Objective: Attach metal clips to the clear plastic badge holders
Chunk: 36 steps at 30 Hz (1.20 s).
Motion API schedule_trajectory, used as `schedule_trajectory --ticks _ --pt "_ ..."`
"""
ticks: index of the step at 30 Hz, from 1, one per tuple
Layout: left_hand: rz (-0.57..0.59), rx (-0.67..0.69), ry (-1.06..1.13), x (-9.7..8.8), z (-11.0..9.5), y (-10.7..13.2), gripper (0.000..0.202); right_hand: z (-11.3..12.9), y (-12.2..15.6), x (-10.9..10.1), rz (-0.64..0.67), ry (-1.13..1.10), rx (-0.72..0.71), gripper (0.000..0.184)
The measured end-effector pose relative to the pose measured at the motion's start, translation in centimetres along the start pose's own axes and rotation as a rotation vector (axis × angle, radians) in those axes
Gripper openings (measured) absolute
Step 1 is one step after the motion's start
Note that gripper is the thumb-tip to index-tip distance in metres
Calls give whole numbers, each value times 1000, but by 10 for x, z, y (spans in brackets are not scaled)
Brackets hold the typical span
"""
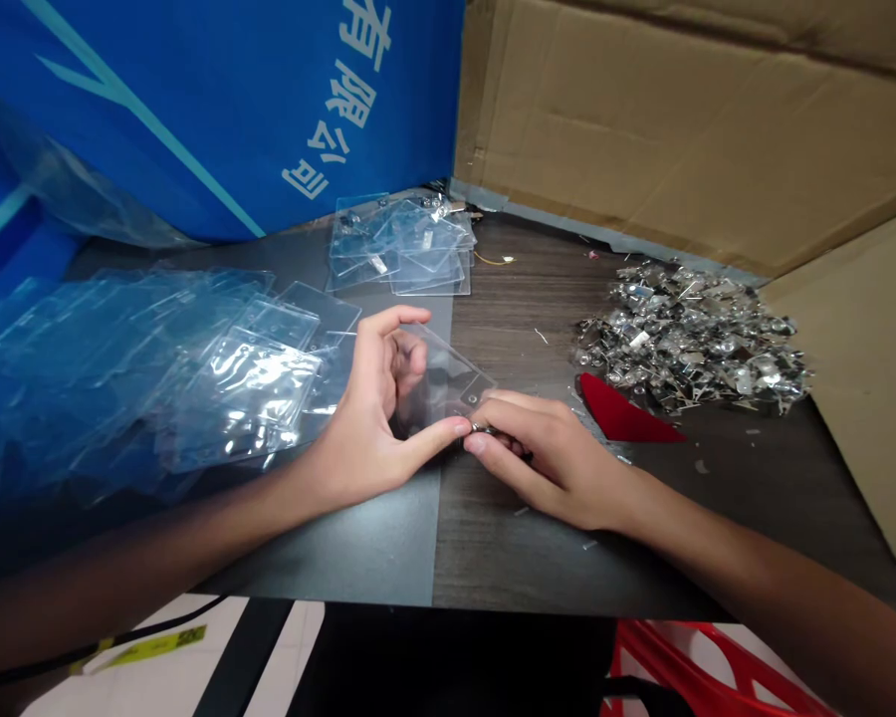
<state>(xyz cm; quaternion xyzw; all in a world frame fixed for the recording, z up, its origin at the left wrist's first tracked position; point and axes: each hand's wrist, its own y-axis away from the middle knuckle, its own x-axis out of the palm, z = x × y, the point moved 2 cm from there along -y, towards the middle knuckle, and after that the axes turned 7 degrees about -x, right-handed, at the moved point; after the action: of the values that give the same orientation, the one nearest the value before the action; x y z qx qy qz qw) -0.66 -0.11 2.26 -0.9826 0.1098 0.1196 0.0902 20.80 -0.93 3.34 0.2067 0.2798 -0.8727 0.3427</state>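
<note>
My left hand (380,408) grips a clear plastic badge holder (440,368) near the middle of the table, its thumb reaching to the holder's near corner. Pinched in the fingers of my right hand (545,443) is a small metal badge clip (480,428), mostly covered by the fingertips. The clip meets the holder's edge beside a small round hole or stud; whether they are joined I cannot tell. Left of my hands spreads a large pile of clear badge holders (254,378). A heap of metal clips with clear straps (694,339) lies to the right.
Several badge holders with clips (403,244) lie at the back. A red triangular piece (627,410) rests before the clip heap. A blue printed panel (216,110) and a cardboard wall (679,119) bound the table (508,558). Below the front edge, a red plastic chair (687,652) shows.
</note>
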Motion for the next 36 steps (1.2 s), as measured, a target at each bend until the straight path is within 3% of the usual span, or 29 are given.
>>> schedule_trajectory --ticks 7,14,18,22,24,30,33,36 --pt "38 -125 149 2 -5 -3 88 -1 -2 0 -74 35 -30 25" --pt "113 -154 222 -2 -4 -2 73 1 -4 -2 -117 86 -23 31" --pt "99 -258 287 -10 0 -9 28 -7 -4 -4 -115 99 91 30" --pt "72 -285 172 -22 1 -22 25 -15 -2 -6 -175 148 252 17" --pt "89 -275 113 -28 1 -30 26 -18 -2 -8 -208 166 307 19" --pt "123 -221 -15 -54 2 -73 23 -28 -2 -14 -315 155 400 30" --pt "62 -240 -53 -69 -7 -112 24 -33 -1 -18 -343 180 405 28" --pt "-80 -238 -71 -79 -19 -152 27 -38 0 -23 -356 188 402 28"
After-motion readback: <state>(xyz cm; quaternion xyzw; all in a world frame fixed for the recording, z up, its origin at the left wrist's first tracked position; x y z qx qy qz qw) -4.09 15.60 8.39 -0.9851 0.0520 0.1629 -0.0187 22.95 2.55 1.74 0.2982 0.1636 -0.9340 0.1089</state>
